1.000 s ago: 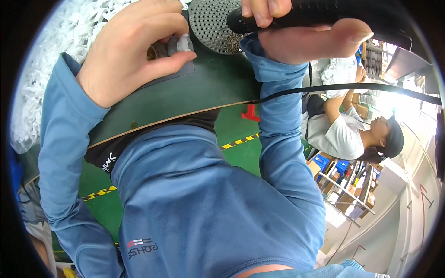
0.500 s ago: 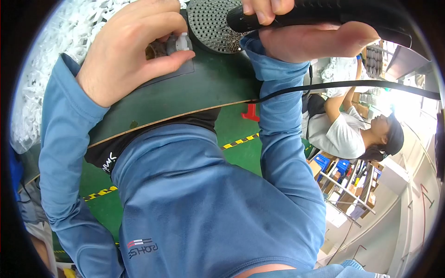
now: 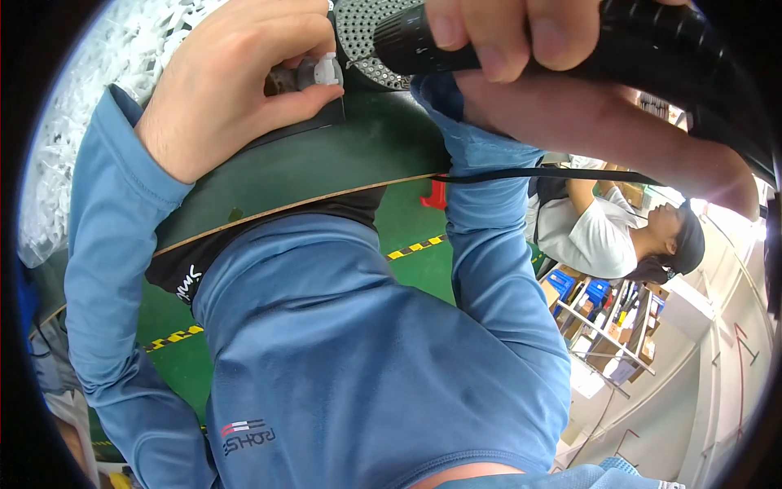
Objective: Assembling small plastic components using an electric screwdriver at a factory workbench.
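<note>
A: How is the grip set?
B: The part [image 3: 327, 72] is pinched in the fingers [image 3: 305, 104] of the left hand [image 3: 232, 81], over the tabletop [image 3: 383, 138]. The tool [image 3: 652, 49] is gripped in the right hand [image 3: 554, 98].

A: How is the part to be handled?
B: It is judged light, stiff and smooth; it is best held lightly by its sides.

A: Containers?
B: The perforated dish [image 3: 358, 37] is partly covered by the tool; its contents cannot be told. At left, white pieces [image 3: 106, 90] are held in a clear bag [image 3: 42, 232].
</note>
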The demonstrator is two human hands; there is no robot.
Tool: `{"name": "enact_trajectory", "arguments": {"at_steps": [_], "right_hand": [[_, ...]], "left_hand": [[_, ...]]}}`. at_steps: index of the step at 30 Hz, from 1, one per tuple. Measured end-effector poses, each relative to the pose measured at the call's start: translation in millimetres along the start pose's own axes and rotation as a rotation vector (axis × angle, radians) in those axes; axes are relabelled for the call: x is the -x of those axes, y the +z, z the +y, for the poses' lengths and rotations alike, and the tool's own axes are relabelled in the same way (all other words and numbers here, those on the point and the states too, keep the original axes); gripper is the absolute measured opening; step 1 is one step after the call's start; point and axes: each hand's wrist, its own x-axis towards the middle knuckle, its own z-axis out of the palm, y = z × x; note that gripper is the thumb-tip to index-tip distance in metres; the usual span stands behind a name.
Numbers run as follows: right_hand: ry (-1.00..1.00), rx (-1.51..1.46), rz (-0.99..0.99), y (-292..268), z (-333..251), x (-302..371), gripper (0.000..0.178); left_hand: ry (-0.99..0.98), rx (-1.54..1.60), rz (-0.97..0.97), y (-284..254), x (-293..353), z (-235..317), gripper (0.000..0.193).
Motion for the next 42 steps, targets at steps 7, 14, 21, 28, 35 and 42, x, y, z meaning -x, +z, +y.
{"name": "enact_trajectory", "arguments": {"at_steps": [7,14,21,28,35,42], "right_hand": [[-0.007,-0.038,-0.005,4.6,6.7,2.1,0.094],[-0.014,-0.067,-0.007,8.0,7.8,5.7,0.093],[-0.017,-0.112,-0.011,4.4,12.5,2.7,0.091],[-0.01,-0.174,-0.026,3.3,13.3,2.3,0.09],[-0.012,-0.23,-0.061,4.7,16.4,-6.7,0.089],[-0.02,-0.271,-0.067,12.5,19.1,-0.3,0.089]], "left_hand": [[0.012,-0.005,0.001,-1.3,5.2,-0.8,0.033],[0.0,-0.007,0.001,-2.1,8.7,0.2,0.032],[0.014,-0.01,0.034,0.2,6.8,0.9,0.032],[-0.183,0.02,-0.105,-17.6,-10.3,16.6,0.024],[-0.107,-0.038,-0.067,-11.6,-8.3,13.3,0.024],[-0.117,0.112,0.043,-9.8,-3.6,11.8,0.028]]}}
